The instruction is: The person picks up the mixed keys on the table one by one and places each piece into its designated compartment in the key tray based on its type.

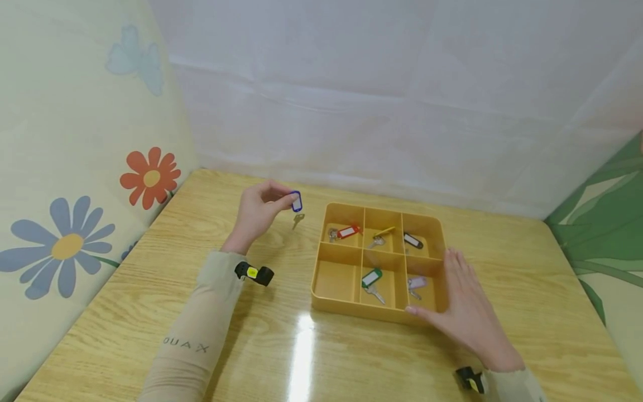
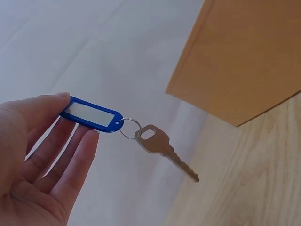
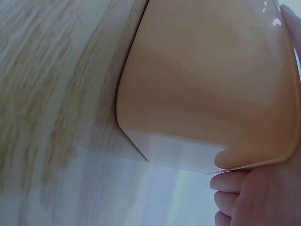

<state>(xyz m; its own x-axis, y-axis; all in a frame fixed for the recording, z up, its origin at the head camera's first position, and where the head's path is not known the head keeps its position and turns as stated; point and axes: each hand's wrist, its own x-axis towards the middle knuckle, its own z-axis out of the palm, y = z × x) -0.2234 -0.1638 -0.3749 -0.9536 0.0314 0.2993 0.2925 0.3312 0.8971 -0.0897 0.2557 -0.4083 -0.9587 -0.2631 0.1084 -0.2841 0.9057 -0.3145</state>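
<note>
Between thumb and fingers, my left hand (image 1: 256, 212) pinches a blue key tag (image 2: 94, 115). From its ring hangs a key (image 2: 157, 141), in the air left of a yellow-orange divided tray (image 1: 361, 307). Around the tray's front right corner lies my right hand (image 1: 467, 301), fingers straight along the right side and thumb on the front rim. Inside the back row are a red key tag (image 1: 348, 231), a yellow key tag (image 1: 384, 231) and a black key tag (image 1: 413, 240). A green key tag (image 1: 372, 277) and a lilac key tag (image 1: 417, 282) lie in the front middle and front right compartments.
The tray stands on a wood-grain table (image 1: 150, 312). A white cloth (image 1: 351, 111) hangs behind it. At the left is a panel with printed flowers (image 1: 67, 245), and green leaves (image 1: 603, 223) are printed on the right one.
</note>
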